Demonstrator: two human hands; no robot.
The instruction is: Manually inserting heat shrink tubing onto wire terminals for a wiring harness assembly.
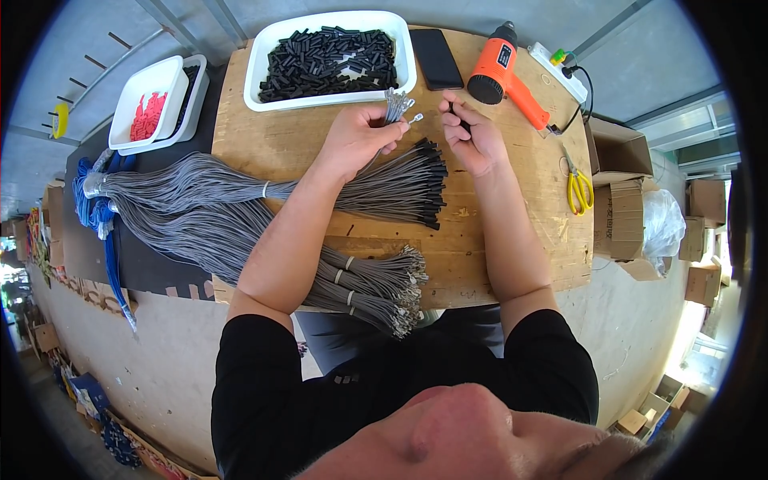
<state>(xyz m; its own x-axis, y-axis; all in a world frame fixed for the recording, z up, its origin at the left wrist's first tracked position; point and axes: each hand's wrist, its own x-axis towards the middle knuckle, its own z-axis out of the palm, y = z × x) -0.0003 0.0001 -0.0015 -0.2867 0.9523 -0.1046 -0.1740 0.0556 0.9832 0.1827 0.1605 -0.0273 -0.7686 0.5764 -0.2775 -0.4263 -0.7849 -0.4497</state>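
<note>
Above the wooden board [496,240], left hand [356,140] grips grey wires [395,104]; right hand [472,136] pinches a half-hidden black sleeve [461,120].

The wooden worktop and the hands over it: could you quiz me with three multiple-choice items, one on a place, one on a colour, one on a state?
1. Where do the yellow-handled scissors lie?
A. in the white tray
B. near the right edge of the wooden worktop
C. on the grey cable bundle

2. What colour is the heat gun?
A. blue
B. green
C. orange

3. What is the left hand doing?
A. gripping a small bunch of grey wires
B. lying flat and empty
C. holding the scissors

Answers:
1 B, they lie at the right edge below the heat gun.
2 C, its body is orange with a black nozzle.
3 A, metal-tipped wire ends stick up out of its closed fingers, while the right hand pinches a small black piece beside it.
</note>
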